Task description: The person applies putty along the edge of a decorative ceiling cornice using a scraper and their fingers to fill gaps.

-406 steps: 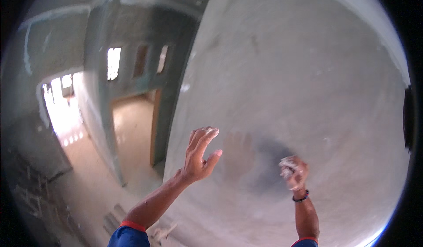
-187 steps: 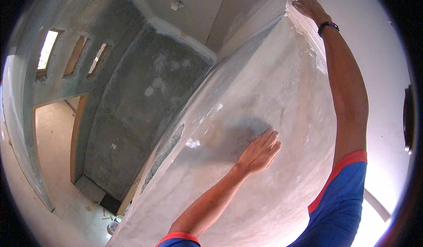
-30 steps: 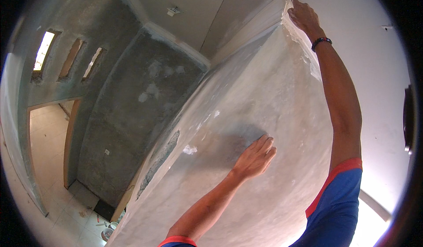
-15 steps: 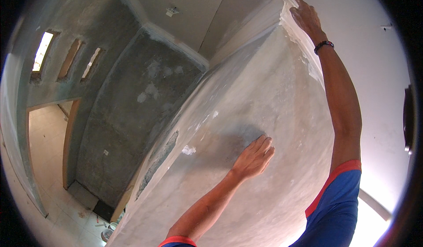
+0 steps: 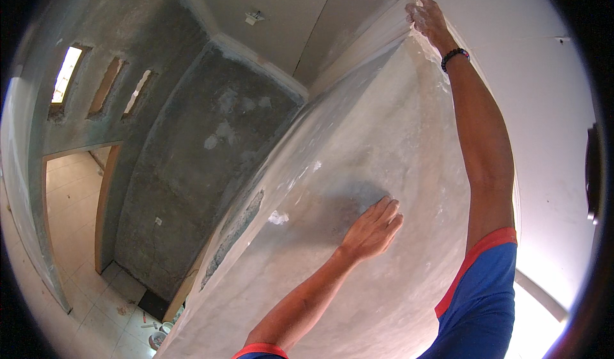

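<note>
My right hand (image 5: 428, 22) reaches up to the top corner where the plastered wall (image 5: 384, 148) meets the white cornice (image 5: 377, 29). Its fingers are apart, one stretched upward, and whitish plaster smears them. I cannot make out any tool in it. A dark beaded bracelet (image 5: 454, 58) circles that wrist. Lower down, my left hand (image 5: 373, 230) rests against the same wall, fingers stretched out and holding nothing. A white plaster dab (image 5: 278, 217) sticks to the wall left of this hand.
A rough grey strip (image 5: 233, 240) runs along the wall's left edge. Beyond it are a dark grey wall (image 5: 192, 148), a doorway (image 5: 73, 205) and narrow wall openings (image 5: 102, 85). Far below, buckets (image 5: 157, 340) stand on the tiled floor (image 5: 89, 308). A white ceiling (image 5: 531, 103) spreads at right.
My right hand and forearm have shifted left along the cornice to the corner, and the fingers have bent more. My left hand stays against the wall. The view has moved slightly.
</note>
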The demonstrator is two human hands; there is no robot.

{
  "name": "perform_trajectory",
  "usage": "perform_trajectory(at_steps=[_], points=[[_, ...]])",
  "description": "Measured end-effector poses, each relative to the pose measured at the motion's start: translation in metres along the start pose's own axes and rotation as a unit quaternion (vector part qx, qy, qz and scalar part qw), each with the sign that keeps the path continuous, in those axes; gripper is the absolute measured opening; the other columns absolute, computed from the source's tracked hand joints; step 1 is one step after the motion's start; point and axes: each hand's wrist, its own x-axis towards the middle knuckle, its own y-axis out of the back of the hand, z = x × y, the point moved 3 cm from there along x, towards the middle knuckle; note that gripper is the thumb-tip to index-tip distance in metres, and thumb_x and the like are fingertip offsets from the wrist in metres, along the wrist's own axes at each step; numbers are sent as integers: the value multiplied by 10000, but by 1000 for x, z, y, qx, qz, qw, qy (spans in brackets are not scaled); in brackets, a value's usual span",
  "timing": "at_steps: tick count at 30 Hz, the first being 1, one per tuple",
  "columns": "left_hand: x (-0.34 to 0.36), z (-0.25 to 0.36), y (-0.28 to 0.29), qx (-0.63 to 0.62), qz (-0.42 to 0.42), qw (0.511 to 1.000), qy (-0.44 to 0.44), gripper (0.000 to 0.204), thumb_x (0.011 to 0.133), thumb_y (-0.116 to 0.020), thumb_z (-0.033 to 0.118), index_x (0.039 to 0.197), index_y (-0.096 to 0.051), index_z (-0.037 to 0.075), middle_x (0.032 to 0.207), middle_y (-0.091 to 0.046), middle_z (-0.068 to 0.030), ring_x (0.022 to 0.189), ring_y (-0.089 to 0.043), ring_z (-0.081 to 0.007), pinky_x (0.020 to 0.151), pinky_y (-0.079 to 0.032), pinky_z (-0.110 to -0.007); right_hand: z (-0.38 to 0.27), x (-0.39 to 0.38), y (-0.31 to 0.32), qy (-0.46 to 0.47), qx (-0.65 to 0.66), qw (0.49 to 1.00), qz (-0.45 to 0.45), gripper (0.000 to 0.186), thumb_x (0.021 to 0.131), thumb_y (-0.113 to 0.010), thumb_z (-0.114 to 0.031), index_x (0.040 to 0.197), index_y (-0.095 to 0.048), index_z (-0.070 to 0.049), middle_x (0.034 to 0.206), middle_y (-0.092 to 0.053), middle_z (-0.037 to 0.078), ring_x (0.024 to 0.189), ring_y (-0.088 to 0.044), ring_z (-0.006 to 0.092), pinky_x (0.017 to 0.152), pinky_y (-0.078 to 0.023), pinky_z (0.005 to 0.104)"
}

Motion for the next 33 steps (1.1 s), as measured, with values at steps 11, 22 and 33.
perform_trajectory(at_steps=[11, 22, 33], points=[[-2, -3, 0, 7, -4, 1000, 1, 292, 830, -651, 120, 1093, -569, 23, 1256, -502, -181, 1249, -456, -333, 1011, -425, -420, -10, -9, 13, 95, -232, 966, 60, 493, 893, -565, -299, 1338, -500, -96, 1105, -652, 219, 995, -635, 385, 903, -506, 453], [0, 3, -5, 10, -12, 1000, -7, 280, 853, -641, 138, 1103, -568, 36, 1260, -490, -172, 1252, -444, -331, 1009, -426, -418, -18, -28, 25, 69, -516, 853, -23, 586, 887, -477, -152, 1455, -354, -231, 1059, -666, 212, 987, -644, 387, 892, -510, 513], [0, 1, -5, -4, -5, 1000, 0, 293, 834, -657, 110, 1107, -580, 34, 1259, -507, -168, 1262, -449, -329, 1027, -418, -421, -19, -44, 29, 124, -509, 852, 2, 542, 904, -490, -144, 1432, -394, -220, 986, -685, 198, 926, -675, 364, 817, -559, 486]])
